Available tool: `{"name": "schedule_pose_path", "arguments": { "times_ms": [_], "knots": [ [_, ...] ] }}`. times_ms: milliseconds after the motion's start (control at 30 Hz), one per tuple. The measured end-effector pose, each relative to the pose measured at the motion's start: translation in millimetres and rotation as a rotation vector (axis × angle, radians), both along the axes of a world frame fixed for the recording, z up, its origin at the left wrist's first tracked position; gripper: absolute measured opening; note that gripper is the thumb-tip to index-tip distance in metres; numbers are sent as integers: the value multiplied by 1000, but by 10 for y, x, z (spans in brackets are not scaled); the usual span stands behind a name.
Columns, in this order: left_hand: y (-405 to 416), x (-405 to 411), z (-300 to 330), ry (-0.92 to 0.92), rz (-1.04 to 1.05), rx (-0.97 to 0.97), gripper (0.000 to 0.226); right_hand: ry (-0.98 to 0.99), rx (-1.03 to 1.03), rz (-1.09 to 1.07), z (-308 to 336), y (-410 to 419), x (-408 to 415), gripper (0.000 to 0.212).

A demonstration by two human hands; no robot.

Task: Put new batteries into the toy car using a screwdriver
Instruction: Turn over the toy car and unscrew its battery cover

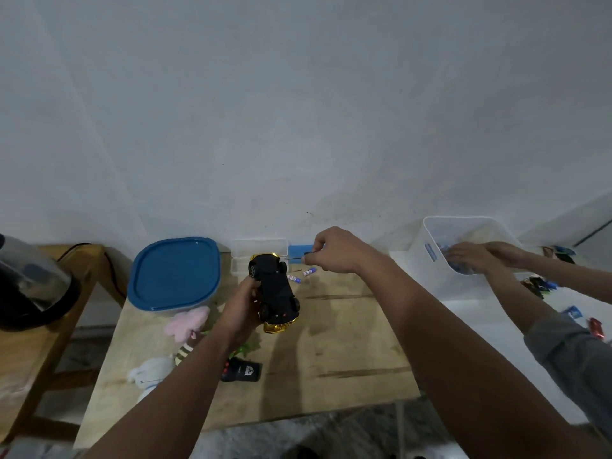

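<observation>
A gold toy car (pixel 276 289) is turned upside down, its black underside and wheels facing up. My left hand (pixel 243 306) grips it from the left side, above the wooden table (pixel 347 352). My right hand (pixel 334 251) pinches the handle of a thin screwdriver (pixel 295 258), whose shaft points left toward the far end of the car. Two small blue and white batteries (pixel 302 275) lie on the table just right of the car.
A blue-lidded tub (pixel 175 274) stands at the back left, a small clear box (pixel 258 251) behind the car. Plush toys (pixel 172 346) and a black remote (pixel 241 370) lie near the left front. Another person's hands (pixel 470 256) reach into a white bin (pixel 427 260) at right. A kettle (pixel 29 286) sits far left.
</observation>
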State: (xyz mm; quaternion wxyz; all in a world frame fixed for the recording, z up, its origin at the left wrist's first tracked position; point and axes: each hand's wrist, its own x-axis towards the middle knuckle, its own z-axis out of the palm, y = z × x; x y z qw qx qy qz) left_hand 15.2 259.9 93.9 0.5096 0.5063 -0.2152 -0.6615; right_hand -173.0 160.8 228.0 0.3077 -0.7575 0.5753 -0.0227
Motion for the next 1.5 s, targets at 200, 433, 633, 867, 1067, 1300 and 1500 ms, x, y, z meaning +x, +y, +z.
{"name": "schedule_pose_path", "arguments": {
  "times_ms": [200, 433, 633, 867, 1067, 1300, 1500],
  "knots": [
    [-88, 130, -192, -7, 22, 44, 34, -268, 110, -351, -742, 5, -337, 14],
    [-307, 43, -506, 47, 26, 135, 30, -11, 186, -427, -2131, -88, -600, 15],
    [-468, -41, -943, 37, 46, 204, 29, 85, 143, -479, -2908, -251, -458, 18],
    [-486, -128, -1065, 53, 7, 210, 29, 238, 61, -370, -2998, -314, -436, 29],
    [-462, -131, -1006, 44, -45, 201, 48, -71, 20, -457, -2771, -304, -556, 27],
    [-360, -192, -927, -8, -75, 218, 30, -541, -34, -136, -2126, -194, -268, 20],
    [-241, -264, -902, 22, -102, 220, 33, -401, 28, 60, -2125, -70, -168, 29]
  ]
}}
